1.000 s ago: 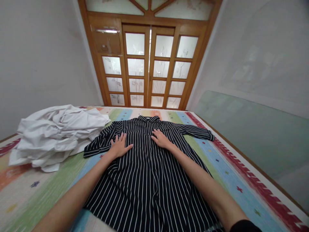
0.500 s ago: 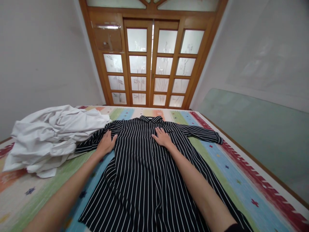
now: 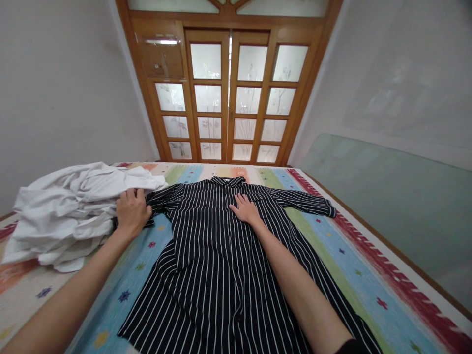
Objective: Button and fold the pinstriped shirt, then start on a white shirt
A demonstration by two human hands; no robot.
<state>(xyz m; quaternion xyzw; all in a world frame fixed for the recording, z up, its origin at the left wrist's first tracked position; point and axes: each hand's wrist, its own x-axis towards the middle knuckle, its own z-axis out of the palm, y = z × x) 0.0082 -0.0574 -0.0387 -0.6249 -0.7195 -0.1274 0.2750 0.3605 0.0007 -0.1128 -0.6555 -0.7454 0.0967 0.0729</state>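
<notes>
A black shirt (image 3: 206,265) with white stripes lies spread face up, its collar pointing away from me. My left hand (image 3: 132,210) is at the sleeve on the left, fingers curled down and gripping the cloth; the fingertips are partly hidden. Dark fabric shows on both sides of that hand. Flat on the shirt's chest rests my right hand (image 3: 246,208), fingers stretched out and holding nothing. A crumpled white cloth (image 3: 70,206) lies heaped beside my left hand, and the striped sleeve reaches up to it.
Beneath everything is a colourful striped bed cover (image 3: 342,246) with small star shapes. A pale green headboard-like panel (image 3: 398,196) stands along the right side. Beyond the far edge are wooden doors (image 3: 228,98) with frosted panes. Grey-white walls flank both sides.
My left hand has moved left along the sleeve towards the white cloth, its fingers going from flat to curled. The sleeve has shifted and bunched there. My right hand stays on the chest.
</notes>
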